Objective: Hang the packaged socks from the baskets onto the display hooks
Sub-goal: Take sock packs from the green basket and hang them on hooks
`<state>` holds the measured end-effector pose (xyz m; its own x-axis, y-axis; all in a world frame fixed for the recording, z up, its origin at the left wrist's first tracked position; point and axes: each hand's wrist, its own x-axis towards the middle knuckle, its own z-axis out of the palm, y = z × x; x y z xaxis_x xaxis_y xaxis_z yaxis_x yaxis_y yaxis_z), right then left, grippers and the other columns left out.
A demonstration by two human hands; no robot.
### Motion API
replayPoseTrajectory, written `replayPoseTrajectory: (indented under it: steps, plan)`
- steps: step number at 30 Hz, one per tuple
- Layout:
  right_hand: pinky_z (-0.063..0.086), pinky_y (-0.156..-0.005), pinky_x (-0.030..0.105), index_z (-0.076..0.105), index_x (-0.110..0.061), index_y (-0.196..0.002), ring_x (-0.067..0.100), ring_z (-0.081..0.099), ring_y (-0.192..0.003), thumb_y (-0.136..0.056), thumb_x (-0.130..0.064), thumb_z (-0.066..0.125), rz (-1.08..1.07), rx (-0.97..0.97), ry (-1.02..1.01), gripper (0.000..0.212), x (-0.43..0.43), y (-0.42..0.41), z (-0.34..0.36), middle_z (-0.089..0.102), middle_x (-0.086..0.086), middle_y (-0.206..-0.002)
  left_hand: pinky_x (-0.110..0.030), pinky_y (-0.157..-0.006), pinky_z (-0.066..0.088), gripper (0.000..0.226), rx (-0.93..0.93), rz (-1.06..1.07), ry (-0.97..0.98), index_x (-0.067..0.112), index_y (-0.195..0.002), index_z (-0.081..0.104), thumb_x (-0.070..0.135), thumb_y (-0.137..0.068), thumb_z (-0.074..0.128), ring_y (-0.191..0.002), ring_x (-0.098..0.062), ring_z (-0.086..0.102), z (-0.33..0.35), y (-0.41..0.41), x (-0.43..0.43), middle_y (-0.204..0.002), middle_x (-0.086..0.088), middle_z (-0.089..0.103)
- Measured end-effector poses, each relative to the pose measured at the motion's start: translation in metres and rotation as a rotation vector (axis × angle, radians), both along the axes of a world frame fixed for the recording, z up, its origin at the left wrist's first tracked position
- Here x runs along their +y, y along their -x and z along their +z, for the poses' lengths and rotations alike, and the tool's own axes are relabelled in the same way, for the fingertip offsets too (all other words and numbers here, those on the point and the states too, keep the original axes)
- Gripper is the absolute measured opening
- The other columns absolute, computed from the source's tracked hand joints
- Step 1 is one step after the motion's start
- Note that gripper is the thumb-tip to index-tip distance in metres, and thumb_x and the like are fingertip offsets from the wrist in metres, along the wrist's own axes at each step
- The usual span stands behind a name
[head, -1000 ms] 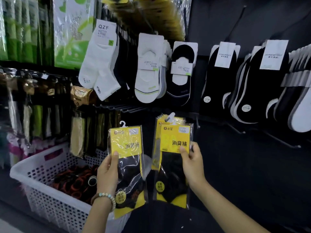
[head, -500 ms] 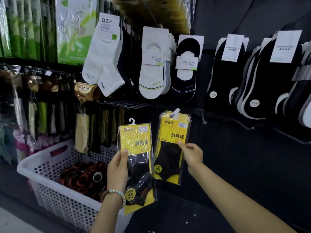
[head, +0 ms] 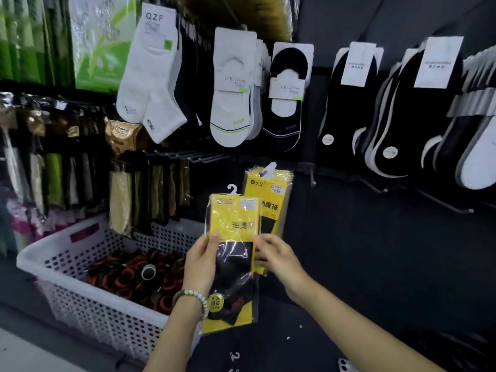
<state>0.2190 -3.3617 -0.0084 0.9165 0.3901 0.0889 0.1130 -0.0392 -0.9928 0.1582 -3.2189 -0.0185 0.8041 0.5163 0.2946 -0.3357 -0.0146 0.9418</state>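
Yellow-carded sock packet (head: 233, 264) sat gripped by fingers of the left hand (head: 200, 264), now overlapping the hung stack (head: 272, 196) just behind them. Fingers of the right hand (head: 277, 257) had left that stack for the packet's edge, hold unclear; hanging looked next.

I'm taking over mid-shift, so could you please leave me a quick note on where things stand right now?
Left hand grips one yellow sock pack, raised before the display, its hanger on no peg.
Right hand sits at that pack's right edge, beside the hung yellow packs; what it grips is unclear.
Done: those packs hang on the display.
Left: hang the held pack, then empty the white basket of its dark rolled items.
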Motion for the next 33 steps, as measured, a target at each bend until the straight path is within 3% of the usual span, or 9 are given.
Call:
replayPoseTrajectory:
  steps: [4, 8, 13, 16, 22, 24, 27, 30, 33]
  plan:
    - [0.054, -0.078, 0.020, 0.065, -0.021, -0.105, 0.010, 0.069, -0.097, -0.091, -0.018, 0.061, 0.001, -0.156, -0.175, 0.014, -0.002, 0.011, -0.005, 0.074, -0.006, -0.101, -0.015, -0.073, 0.049, 0.019, -0.006, -0.119, 0.012, 0.027, -0.098, 0.067, 0.033, -0.093, 0.049, -0.087, 0.002, 0.065, 0.001, 0.000, -0.013, -0.093, 0.013, 0.072]
    - [0.055, -0.087, 0.031, 0.064, -0.017, -0.103, 0.012, 0.069, -0.096, -0.092, -0.017, 0.060, -0.235, -0.238, -0.262, 0.012, -0.014, 0.006, 0.001, 0.074, -0.001, -0.100, -0.014, -0.064, 0.051, 0.024, 0.003, -0.207, -0.007, 0.029, -0.112, 0.060, 0.034, -0.095, 0.043, -0.087, -0.006, 0.068, 0.000, -0.003, -0.019, -0.099, 0.003, 0.071]
    - [0.054, -0.088, 0.031, 0.063, -0.024, -0.099, 0.006, 0.068, -0.093, -0.093, -0.021, 0.059, -0.320, -0.282, -0.179, 0.008, -0.018, -0.010, 0.013, 0.073, -0.006, -0.097, -0.011, -0.066, 0.049, 0.028, 0.081, -0.295, -0.029, 0.038, -0.117, 0.052, 0.039, -0.098, 0.033, -0.089, 0.002, 0.065, -0.007, -0.010, -0.023, -0.105, 0.012, 0.065]
    - [0.052, -0.085, 0.024, 0.062, -0.027, -0.098, 0.004, 0.067, -0.093, -0.093, -0.021, 0.059, -0.308, -0.300, -0.108, 0.009, -0.011, -0.019, 0.018, 0.072, -0.009, -0.096, -0.008, -0.064, 0.048, 0.023, 0.085, -0.285, -0.045, 0.043, -0.106, 0.055, 0.039, -0.097, 0.034, -0.087, 0.004, 0.065, -0.007, -0.011, -0.023, -0.091, 0.020, 0.070]
    - [0.051, -0.077, 0.017, 0.064, -0.021, -0.100, 0.006, 0.066, -0.093, -0.093, -0.021, 0.060, -0.271, -0.137, -0.092, 0.008, 0.002, -0.033, 0.016, 0.071, -0.003, -0.103, -0.005, -0.067, 0.047, 0.021, 0.117, -0.263, -0.029, 0.046, -0.107, 0.053, 0.042, -0.096, 0.036, -0.093, 0.008, 0.062, -0.016, -0.015, -0.014, -0.105, 0.020, 0.065]
    - [0.053, -0.086, 0.026, 0.067, -0.016, -0.101, 0.013, 0.066, -0.098, -0.093, -0.020, 0.060, -0.274, -0.065, -0.117, 0.011, 0.002, -0.037, 0.009, 0.071, 0.003, -0.107, -0.010, -0.084, 0.045, 0.023, 0.142, -0.253, -0.030, 0.042, -0.113, 0.051, 0.041, -0.097, 0.035, -0.106, 0.004, 0.057, -0.025, -0.019, -0.010, -0.119, 0.016, 0.058]
    - [0.050, -0.097, 0.036, 0.065, -0.010, -0.111, 0.021, 0.063, -0.107, -0.095, -0.019, 0.057, -0.287, 0.035, -0.093, 0.020, -0.005, -0.041, -0.006, 0.068, 0.009, -0.114, -0.032, -0.110, 0.031, 0.041, 0.197, -0.218, -0.080, 0.030, -0.135, 0.043, 0.042, -0.097, 0.035, -0.128, -0.010, 0.041, -0.038, -0.022, -0.008, -0.139, 0.007, 0.045]
    - [0.047, -0.101, 0.037, 0.059, -0.008, -0.119, 0.022, 0.059, -0.112, -0.097, -0.018, 0.054, -0.296, 0.088, -0.045, 0.025, -0.024, -0.037, -0.029, 0.064, 0.009, -0.118, -0.027, -0.106, 0.032, 0.045, 0.214, -0.184, -0.120, 0.024, -0.137, 0.041, 0.041, -0.095, 0.041, -0.125, -0.005, 0.040, -0.051, -0.021, -0.011, -0.141, 0.008, 0.043]
    - [0.047, -0.099, 0.034, 0.058, -0.016, -0.115, 0.018, 0.059, -0.108, -0.097, -0.020, 0.053, -0.286, 0.104, 0.007, 0.019, -0.050, -0.021, -0.054, 0.063, 0.003, -0.110, -0.024, -0.101, 0.033, 0.045, 0.269, -0.181, -0.216, 0.024, -0.137, 0.042, 0.040, -0.094, 0.045, -0.126, -0.008, 0.040, -0.063, -0.015, -0.018, -0.135, 0.008, 0.044]
